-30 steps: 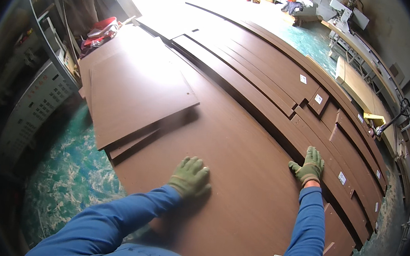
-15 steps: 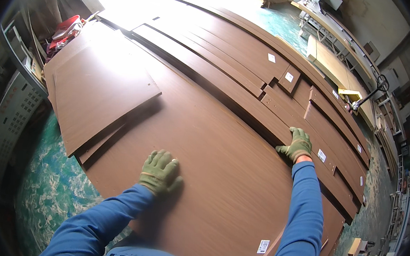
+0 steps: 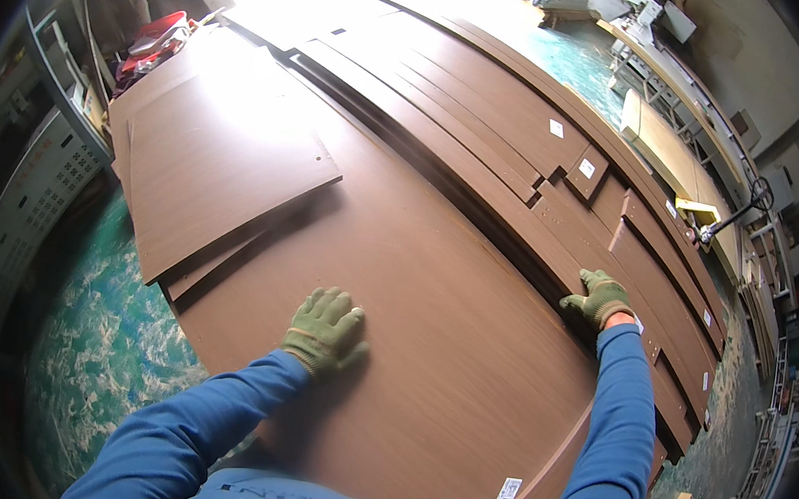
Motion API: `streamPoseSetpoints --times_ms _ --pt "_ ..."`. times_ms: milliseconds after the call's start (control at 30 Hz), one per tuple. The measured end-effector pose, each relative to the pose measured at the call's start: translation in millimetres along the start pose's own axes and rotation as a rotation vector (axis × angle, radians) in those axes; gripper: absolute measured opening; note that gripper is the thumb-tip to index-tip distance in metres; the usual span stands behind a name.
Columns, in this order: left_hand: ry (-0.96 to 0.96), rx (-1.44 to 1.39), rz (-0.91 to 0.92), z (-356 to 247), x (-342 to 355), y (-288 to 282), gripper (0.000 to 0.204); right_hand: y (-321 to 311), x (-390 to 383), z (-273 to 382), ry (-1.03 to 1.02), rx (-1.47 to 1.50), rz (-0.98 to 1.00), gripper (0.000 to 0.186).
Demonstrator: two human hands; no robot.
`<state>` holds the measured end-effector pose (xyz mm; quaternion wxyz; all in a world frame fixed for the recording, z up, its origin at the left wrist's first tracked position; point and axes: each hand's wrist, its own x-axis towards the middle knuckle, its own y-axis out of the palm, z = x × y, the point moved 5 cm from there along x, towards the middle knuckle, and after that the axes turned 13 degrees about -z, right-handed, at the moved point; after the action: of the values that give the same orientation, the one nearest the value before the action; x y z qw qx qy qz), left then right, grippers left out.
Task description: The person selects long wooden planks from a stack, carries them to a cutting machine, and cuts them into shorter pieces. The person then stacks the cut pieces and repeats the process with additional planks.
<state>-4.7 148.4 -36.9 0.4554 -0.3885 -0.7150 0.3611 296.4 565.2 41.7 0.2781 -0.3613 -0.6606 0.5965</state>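
My left hand (image 3: pixel 325 332), in a green work glove, lies on a large brown board (image 3: pixel 409 348) with its fingers stretched out and nothing in them. At the long edge of a raised stack of narrower brown panels (image 3: pixel 483 195) rests my right hand (image 3: pixel 601 300), gloved alike. Its fingers spread over the top and its thumb reaches down the stack's side, beside a dark gap. The hand partly covers a white label. Another white label (image 3: pixel 509 491) is stuck on the large board near me.
Two smaller brown panels (image 3: pixel 223 172) lie overlapped on the board's far left. Green mottled floor (image 3: pixel 108 336) shows at left. A long workbench (image 3: pixel 688 95), pale boards (image 3: pixel 659 145) and a black-handled lever (image 3: pixel 739 212) stand at far right. Red items (image 3: pixel 157 34) sit at far left.
The view has shifted, so most of the scene sits farther right. My right hand has slid slightly nearer along the panel edge, now partly over a label. My left hand stays flat on the board.
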Motion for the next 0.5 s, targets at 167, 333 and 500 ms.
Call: streamPoseSetpoints --times_ms 167,333,500 --pt "0.015 0.038 0.012 0 -1 2 0.064 -1 7 -24 0.055 0.281 -0.014 0.065" --pt "0.010 0.065 0.018 -1 0 3 0.065 7 13 -56 0.166 0.337 -0.357 0.045" --pt "0.013 0.103 0.022 -4 0 1 0.065 26 17 -55 0.183 0.174 -0.519 0.060"
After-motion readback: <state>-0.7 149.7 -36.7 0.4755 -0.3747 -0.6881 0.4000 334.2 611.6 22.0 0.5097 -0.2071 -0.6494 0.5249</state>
